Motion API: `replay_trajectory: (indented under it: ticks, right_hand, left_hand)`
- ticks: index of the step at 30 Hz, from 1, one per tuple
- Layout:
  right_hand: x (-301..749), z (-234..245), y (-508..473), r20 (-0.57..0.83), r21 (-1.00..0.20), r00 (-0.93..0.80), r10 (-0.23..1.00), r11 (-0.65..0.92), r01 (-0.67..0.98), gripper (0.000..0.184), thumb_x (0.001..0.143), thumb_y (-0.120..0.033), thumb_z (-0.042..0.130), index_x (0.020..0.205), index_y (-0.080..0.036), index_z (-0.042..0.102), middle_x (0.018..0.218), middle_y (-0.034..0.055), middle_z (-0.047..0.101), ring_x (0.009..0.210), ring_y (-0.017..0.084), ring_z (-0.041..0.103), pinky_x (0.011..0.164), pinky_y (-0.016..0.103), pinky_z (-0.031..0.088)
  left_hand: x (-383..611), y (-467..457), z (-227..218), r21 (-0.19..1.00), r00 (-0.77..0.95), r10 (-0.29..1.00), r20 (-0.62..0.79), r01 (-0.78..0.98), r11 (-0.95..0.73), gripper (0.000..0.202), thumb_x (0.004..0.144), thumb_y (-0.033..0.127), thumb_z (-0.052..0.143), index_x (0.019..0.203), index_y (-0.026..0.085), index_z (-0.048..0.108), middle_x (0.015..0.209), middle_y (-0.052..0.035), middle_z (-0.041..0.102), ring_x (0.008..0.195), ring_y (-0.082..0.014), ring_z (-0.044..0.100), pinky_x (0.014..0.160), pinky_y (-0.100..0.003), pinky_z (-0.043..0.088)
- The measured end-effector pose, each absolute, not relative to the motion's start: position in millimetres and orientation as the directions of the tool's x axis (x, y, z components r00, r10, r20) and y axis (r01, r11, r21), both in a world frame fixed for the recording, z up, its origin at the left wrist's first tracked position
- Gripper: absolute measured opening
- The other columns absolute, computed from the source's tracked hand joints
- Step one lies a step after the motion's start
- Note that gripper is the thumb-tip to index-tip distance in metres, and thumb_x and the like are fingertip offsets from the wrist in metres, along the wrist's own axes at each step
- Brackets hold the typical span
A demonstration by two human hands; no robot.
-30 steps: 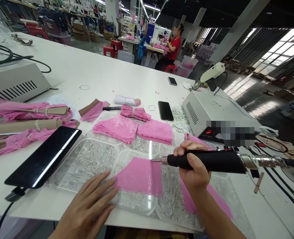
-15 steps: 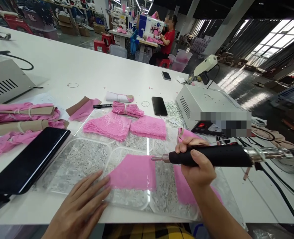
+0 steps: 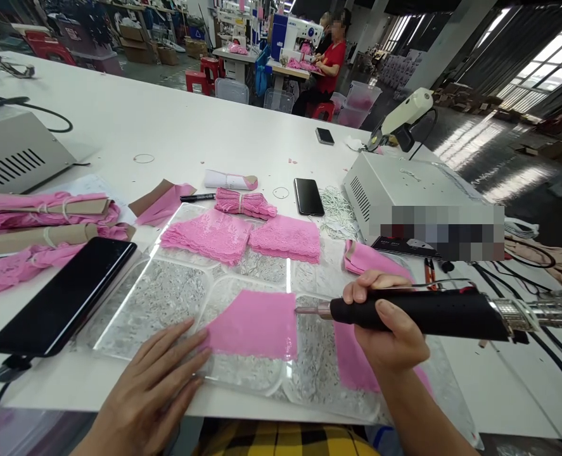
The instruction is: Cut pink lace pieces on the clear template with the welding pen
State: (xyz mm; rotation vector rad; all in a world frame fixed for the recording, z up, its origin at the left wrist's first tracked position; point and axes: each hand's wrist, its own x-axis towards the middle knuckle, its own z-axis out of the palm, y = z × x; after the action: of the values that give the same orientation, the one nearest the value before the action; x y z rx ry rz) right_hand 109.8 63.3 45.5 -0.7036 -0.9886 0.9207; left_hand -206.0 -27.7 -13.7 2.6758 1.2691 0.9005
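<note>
My left hand (image 3: 152,380) lies flat with its fingers stretched, the fingertips on the left end of a pink fabric panel (image 3: 256,323). The panel rests on a clear sheet with rounded panes (image 3: 152,304). My right hand (image 3: 385,316) is wrapped round the thick black handle of a corded tool (image 3: 418,313) with a slim pointed metal tip. This tip is at the panel's right edge, near the upper corner; whether it touches the fabric I cannot tell. Partly hidden below my right wrist lies another pink panel (image 3: 351,361).
Two stacks of pink lace pieces (image 3: 207,237) and a tied pink bundle (image 3: 245,204) lie behind. A large phone (image 3: 64,294) stands at the left, a smaller phone (image 3: 308,197) farther back. At the right are a grey metal box (image 3: 404,183) and cables. A co-worker in red (image 3: 332,66) sits beyond.
The tool tip has shifted slightly along the panel's right edge, away from the top corner. My left hand stays on the panel. The view has turned a little.
</note>
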Motion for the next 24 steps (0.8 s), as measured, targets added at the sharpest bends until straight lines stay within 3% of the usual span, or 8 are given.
replay_trajectory:
  ticks: [8,24]
  right_hand:
    - [109.3,46.0,62.5,0.396,-0.830,0.252,0.883,0.461,-0.314,0.013,0.068,-0.019,0.059,0.079,-0.018,0.064,0.079,0.0018,0.060,0.058,0.011,0.055,0.053,0.029,0.049]
    - [111.4,44.6,61.9,0.424,-0.823,0.203,0.882,0.470,-0.320,0.012,0.069,-0.017,0.058,0.080,-0.019,0.063,0.078,0.0010,0.060,0.059,0.011,0.055,0.055,0.029,0.049]
  left_hand:
    - [-202.6,-30.3,-11.5,0.334,0.452,0.755,0.475,0.701,-0.630,0.045,0.089,0.009,0.054,0.132,0.023,0.055,0.134,-0.0072,0.059,0.135,-0.0321,0.041,0.103,-0.049,0.044]
    - [-206.0,-29.0,-12.7,0.302,0.498,0.735,0.460,0.691,-0.657,0.048,0.088,0.007,0.054,0.134,0.021,0.053,0.136,-0.0090,0.056,0.136,-0.0347,0.040,0.101,-0.052,0.043]
